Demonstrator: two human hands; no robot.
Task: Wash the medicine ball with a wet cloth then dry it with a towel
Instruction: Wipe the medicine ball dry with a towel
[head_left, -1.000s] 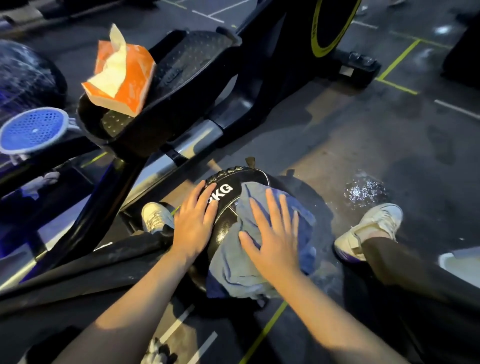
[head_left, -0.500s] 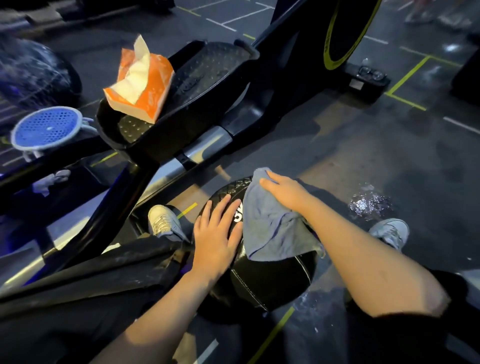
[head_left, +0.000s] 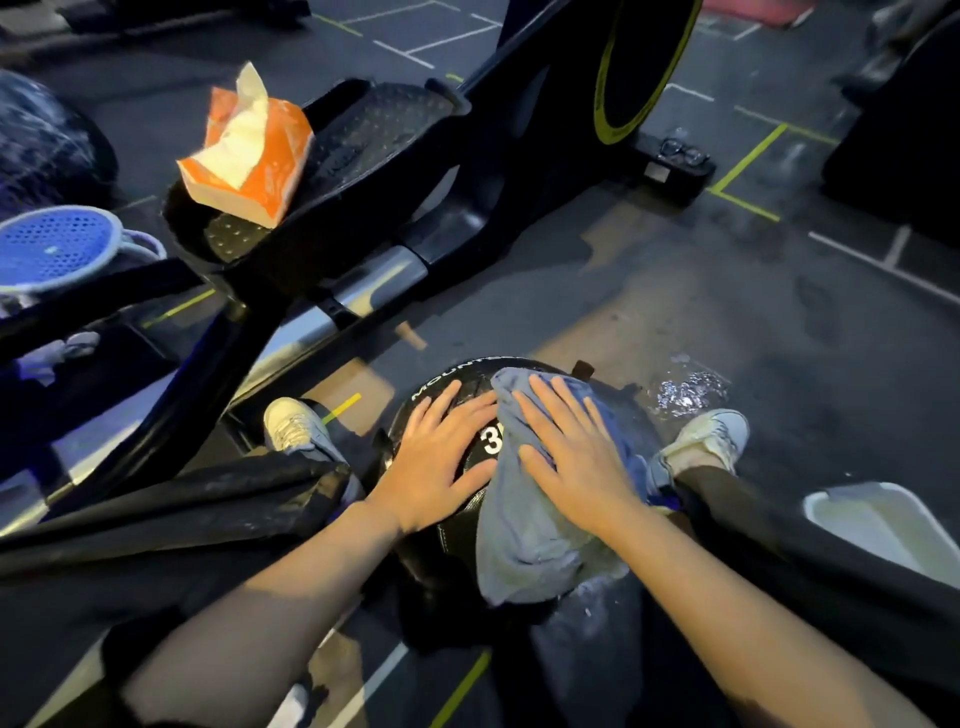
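Pulled back from far side: right hand (head_left: 576, 457), flat, fingers spread, pressing wet blue cloth (head_left: 524, 540) onto round black medicine ball (head_left: 467, 384) between 2 feet. Left hand (head_left: 436, 462) flat too, steadying.

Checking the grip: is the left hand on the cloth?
No, the left hand lies flat on the bare medicine ball; only the right hand presses the cloth.

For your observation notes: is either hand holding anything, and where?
Neither grips. The right hand presses the cloth flat on the ball; the left hand rests on it.
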